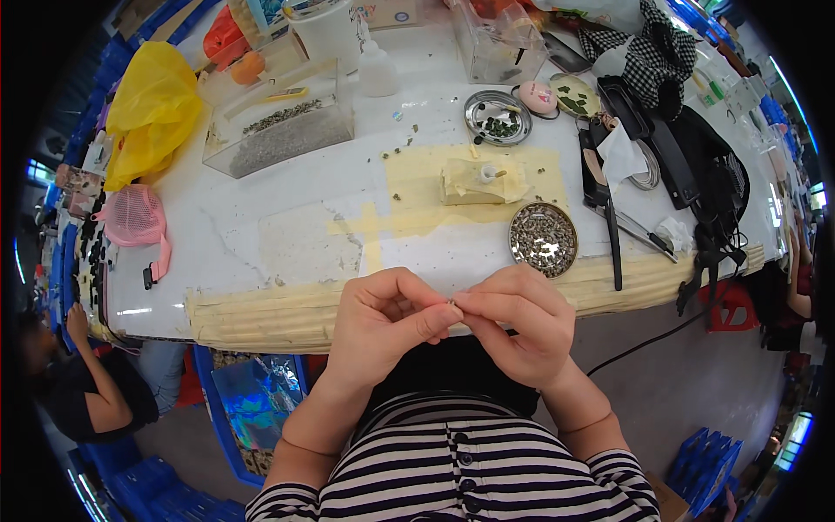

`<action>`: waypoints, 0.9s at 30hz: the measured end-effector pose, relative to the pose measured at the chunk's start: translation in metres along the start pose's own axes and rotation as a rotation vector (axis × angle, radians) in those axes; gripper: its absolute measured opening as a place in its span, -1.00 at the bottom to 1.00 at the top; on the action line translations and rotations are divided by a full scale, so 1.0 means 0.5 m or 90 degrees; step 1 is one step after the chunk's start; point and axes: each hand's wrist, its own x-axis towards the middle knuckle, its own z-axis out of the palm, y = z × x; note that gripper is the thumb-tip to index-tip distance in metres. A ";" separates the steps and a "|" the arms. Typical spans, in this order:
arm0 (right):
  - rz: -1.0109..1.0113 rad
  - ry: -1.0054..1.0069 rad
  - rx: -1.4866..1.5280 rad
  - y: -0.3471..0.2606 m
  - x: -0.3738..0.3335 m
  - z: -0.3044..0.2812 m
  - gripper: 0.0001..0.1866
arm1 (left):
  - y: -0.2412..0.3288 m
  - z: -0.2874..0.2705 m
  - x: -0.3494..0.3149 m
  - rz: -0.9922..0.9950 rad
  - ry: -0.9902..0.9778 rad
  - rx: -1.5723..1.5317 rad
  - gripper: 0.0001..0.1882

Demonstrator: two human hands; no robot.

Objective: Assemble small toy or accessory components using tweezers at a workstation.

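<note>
While a tiny, unidentifiable piece (453, 304) is pinched in the closed fingertips of the left hand (381, 324) and right hand (526, 322) by the near edge of the desk (187, 230), light, even pressure should be applied.

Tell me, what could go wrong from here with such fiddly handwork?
The tiny piece seems pinched between the fingertips of the left hand and right hand; it could slip and be hard to find.

The round dish full of small pieces sits just beyond the right hand, so a careless knock might spill it.
</note>
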 end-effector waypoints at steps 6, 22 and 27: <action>0.173 -0.083 0.279 0.003 -0.003 -0.008 -0.86 | -0.005 -0.005 0.012 0.000 -0.087 -0.119 -0.82; 0.480 -0.147 0.499 -0.017 -0.016 -0.019 -0.90 | 0.014 -0.007 -0.007 0.420 -0.047 0.526 -0.80; 0.455 -0.141 0.444 -0.021 -0.015 -0.017 -0.90 | 0.012 -0.004 -0.011 0.417 -0.020 0.516 -0.81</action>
